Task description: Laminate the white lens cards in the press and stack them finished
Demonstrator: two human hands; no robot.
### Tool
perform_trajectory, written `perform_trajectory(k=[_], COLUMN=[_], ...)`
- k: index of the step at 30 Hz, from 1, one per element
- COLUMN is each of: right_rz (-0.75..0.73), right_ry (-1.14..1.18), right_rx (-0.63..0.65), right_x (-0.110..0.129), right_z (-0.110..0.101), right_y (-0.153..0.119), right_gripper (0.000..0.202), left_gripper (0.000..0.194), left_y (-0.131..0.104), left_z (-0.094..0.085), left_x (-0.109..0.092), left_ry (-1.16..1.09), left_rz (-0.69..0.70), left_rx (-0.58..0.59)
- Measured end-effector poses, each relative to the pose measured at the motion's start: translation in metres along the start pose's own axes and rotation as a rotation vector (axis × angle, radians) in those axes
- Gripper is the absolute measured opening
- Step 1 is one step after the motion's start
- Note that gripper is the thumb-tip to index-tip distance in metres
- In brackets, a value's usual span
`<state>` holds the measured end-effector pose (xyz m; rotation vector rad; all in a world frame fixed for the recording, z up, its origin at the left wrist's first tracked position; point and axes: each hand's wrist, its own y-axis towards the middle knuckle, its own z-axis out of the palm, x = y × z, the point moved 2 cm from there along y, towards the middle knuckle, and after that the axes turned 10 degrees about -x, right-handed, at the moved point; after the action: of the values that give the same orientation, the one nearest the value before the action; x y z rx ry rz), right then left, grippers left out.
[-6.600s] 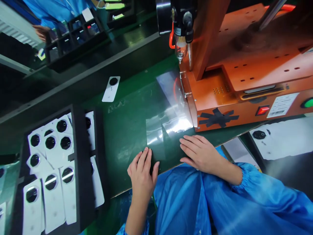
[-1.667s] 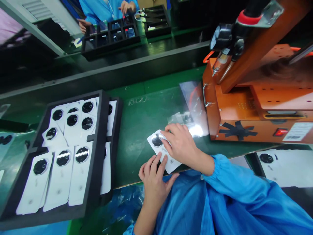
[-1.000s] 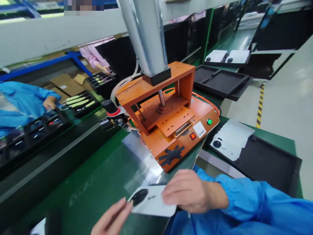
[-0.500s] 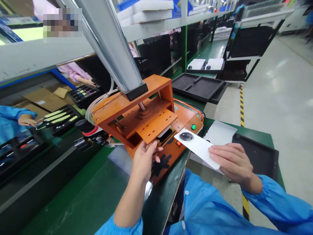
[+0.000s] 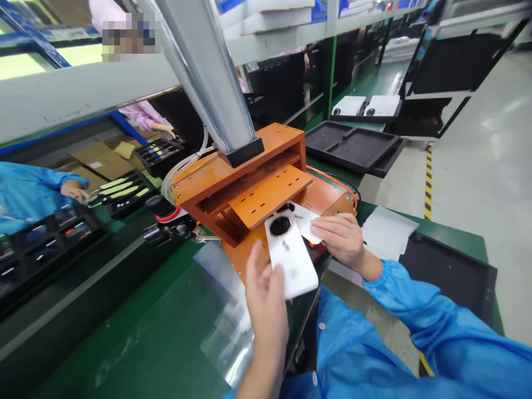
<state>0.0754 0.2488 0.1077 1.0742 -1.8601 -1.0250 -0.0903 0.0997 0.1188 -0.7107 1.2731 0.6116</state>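
Observation:
My left hand, a little blurred, is closed on the left edge of a white phone with a round black camera ring. The phone is tilted in front of the orange press. Pinched between the fingers and thumb of my right hand is a second white phone. Its camera end lies close to the raised orange plate, partly behind the first phone. The bed of the press under the plate is mostly hidden by both phones.
A clear plastic sheet lies on the green table. Black trays stand behind the press, and another black tray is at the right beside white sheets. A co-worker's hand is at the left.
The press plate has risen. My left hand has come away from the press with a phone, and my right hand has brought its phone leftward to the press. The view has shifted slightly.

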Motion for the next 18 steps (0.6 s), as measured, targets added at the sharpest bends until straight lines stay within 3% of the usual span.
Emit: perform_trajectory(k=[2, 3, 5, 7, 12, 14, 18], right_rz=[-0.038, -0.059, -0.087, -0.112, -0.164, -0.16, -0.212], right_ry=[0.058, 0.088, 0.143, 0.179, 0.094, 0.06, 0.09], right_rx=[0.119, 0.181, 0.295, 0.385, 0.492, 0.505, 0.487], right_x=[-0.002, -0.003, -0.005, -0.005, 0.004, 0.004, -0.006], right_z=[0.02, 0.03, 0.048, 0.061, 0.062, 0.059, 0.06], right_y=[0.015, 0.023, 0.039, 0.051, 0.064, 0.064, 0.066], right_gripper=[0.032, 0.034, 0.036, 0.036, 0.036, 0.036, 0.032], left_gripper=[0.031, 0.023, 0.019, 0.02, 0.032, 0.036, 0.054], left_y=[-0.031, -0.042, -0.056, -0.06, -0.052, -0.043, -0.018], left_z=[-0.048, -0.072, -0.112, -0.133, -0.132, -0.13, -0.138], left_x=[0.017, 0.023, 0.03, 0.028, 0.02, 0.022, 0.036], left_ry=[0.174, 0.274, 0.427, 0.511, 0.502, 0.628, 0.883], left_rz=[0.096, 0.182, 0.31, 0.429, 0.581, 0.652, 0.825], left_rx=[-0.064, -0.135, -0.242, -0.355, -0.692, -0.706, -0.61])
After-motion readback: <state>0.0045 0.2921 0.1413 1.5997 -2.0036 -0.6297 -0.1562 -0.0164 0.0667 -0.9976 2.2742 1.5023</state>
